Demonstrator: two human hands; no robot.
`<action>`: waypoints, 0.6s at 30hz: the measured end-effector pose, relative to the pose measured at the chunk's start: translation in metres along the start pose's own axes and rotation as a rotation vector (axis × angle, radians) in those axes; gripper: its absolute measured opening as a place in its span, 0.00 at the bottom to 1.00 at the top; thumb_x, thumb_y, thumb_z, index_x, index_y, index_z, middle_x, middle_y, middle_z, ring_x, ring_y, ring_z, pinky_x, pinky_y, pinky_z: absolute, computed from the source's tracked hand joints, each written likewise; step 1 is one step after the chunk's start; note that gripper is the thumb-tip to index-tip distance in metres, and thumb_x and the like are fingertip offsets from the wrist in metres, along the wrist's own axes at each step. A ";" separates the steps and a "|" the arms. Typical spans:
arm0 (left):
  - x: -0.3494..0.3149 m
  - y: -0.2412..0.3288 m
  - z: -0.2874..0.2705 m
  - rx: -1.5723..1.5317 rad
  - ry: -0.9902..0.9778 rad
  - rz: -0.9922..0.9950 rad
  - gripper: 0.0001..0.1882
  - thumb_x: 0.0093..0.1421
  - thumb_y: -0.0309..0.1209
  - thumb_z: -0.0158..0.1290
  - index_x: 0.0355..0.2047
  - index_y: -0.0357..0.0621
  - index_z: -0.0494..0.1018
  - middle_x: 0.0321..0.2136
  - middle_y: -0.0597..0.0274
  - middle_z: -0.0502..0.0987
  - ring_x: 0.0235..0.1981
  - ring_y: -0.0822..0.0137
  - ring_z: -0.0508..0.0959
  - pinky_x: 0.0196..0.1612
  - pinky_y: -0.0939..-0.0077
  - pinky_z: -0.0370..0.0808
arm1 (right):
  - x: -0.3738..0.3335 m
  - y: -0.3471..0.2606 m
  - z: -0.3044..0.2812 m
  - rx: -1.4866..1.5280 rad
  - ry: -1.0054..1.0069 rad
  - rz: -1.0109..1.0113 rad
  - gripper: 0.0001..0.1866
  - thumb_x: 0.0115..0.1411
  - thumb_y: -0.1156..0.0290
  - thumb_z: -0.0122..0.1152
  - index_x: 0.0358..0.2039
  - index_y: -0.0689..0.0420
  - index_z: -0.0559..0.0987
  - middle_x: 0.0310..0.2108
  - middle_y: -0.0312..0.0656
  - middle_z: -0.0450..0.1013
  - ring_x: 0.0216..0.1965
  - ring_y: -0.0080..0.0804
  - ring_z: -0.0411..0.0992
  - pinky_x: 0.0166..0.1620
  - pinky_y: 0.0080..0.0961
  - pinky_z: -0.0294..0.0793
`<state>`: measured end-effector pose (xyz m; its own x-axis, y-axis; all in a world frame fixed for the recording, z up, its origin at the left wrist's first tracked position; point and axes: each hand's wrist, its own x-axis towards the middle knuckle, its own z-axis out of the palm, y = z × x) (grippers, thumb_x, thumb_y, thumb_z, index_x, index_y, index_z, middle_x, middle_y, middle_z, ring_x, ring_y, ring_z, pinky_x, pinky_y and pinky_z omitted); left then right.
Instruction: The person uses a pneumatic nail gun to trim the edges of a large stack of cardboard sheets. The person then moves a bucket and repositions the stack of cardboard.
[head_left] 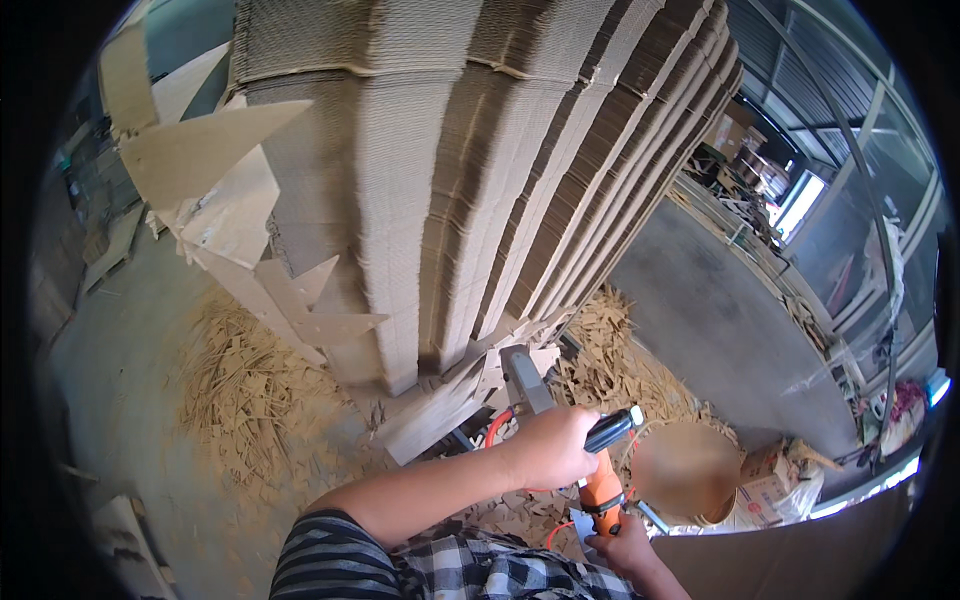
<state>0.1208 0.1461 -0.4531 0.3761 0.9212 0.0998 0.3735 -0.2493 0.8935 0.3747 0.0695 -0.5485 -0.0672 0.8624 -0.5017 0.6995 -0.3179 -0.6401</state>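
My left hand (556, 446) is wrapped round the black side handle (612, 430) of a handheld power tool with an orange body (602, 492) and a grey blocky head (525, 380). Lower down, my right hand (626, 546) grips the rear end of the orange body. The head points up and away, close to the foot of a tall stack of die-cut corrugated cardboard (400, 180). Torn cardboard pieces (210, 160) jut from the stack's left side. A blurred pale cardboard strip (430, 425) lies left of the head. The tool's working tip cannot be made out.
Scrap heaps (255, 390) cover the floor left of the stack, and more scraps (620, 350) lie to its right. A round brown drum-like top (686, 470) stands at right, beside a carton (765, 490) and plastic bag. Red hose (497, 425) loops near the tool.
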 end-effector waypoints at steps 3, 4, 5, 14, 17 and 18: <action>0.028 -0.009 -0.002 0.022 0.063 0.025 0.11 0.42 0.28 0.53 0.27 0.36 0.71 0.21 0.47 0.74 0.27 0.49 0.76 0.32 0.61 0.71 | 0.027 -0.006 -0.017 -0.033 0.007 -0.085 0.16 0.41 0.74 0.67 0.29 0.65 0.72 0.21 0.40 0.72 0.19 0.25 0.71 0.23 0.23 0.71; 0.037 -0.009 -0.004 0.036 0.070 0.035 0.11 0.42 0.28 0.53 0.27 0.36 0.71 0.21 0.46 0.74 0.27 0.49 0.76 0.32 0.61 0.71 | 0.037 -0.004 -0.020 -0.037 0.009 -0.090 0.16 0.41 0.74 0.67 0.30 0.64 0.72 0.21 0.40 0.72 0.18 0.25 0.70 0.23 0.23 0.70; 0.045 -0.009 -0.007 0.049 0.074 0.047 0.10 0.42 0.28 0.53 0.26 0.36 0.71 0.21 0.46 0.74 0.27 0.49 0.76 0.32 0.61 0.71 | 0.047 -0.002 -0.023 -0.038 0.012 -0.095 0.16 0.41 0.74 0.67 0.30 0.64 0.72 0.21 0.40 0.72 0.18 0.25 0.70 0.23 0.23 0.70; 0.075 -0.021 -0.025 0.054 0.055 -0.011 0.15 0.43 0.28 0.52 0.34 0.34 0.71 0.25 0.45 0.75 0.29 0.50 0.76 0.33 0.64 0.72 | 0.076 -0.022 -0.043 -0.041 0.023 -0.080 0.14 0.41 0.75 0.66 0.28 0.64 0.72 0.20 0.39 0.71 0.18 0.24 0.70 0.22 0.22 0.70; 0.087 -0.027 -0.022 0.027 0.122 -0.003 0.10 0.44 0.31 0.54 0.24 0.36 0.71 0.22 0.46 0.74 0.28 0.50 0.76 0.33 0.60 0.71 | 0.096 -0.014 -0.053 -0.077 0.014 -0.088 0.15 0.41 0.75 0.67 0.29 0.64 0.72 0.20 0.40 0.71 0.18 0.25 0.70 0.23 0.22 0.70; 0.090 -0.029 -0.022 0.034 0.106 -0.052 0.12 0.44 0.30 0.54 0.29 0.36 0.71 0.23 0.46 0.74 0.28 0.50 0.76 0.34 0.61 0.71 | 0.107 -0.010 -0.055 -0.114 -0.004 -0.093 0.15 0.42 0.75 0.67 0.30 0.64 0.73 0.20 0.40 0.72 0.19 0.25 0.70 0.23 0.23 0.70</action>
<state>0.1251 0.2427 -0.4599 0.2641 0.9592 0.1010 0.4193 -0.2085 0.8836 0.3993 0.1867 -0.5635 -0.1386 0.8843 -0.4458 0.7661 -0.1896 -0.6141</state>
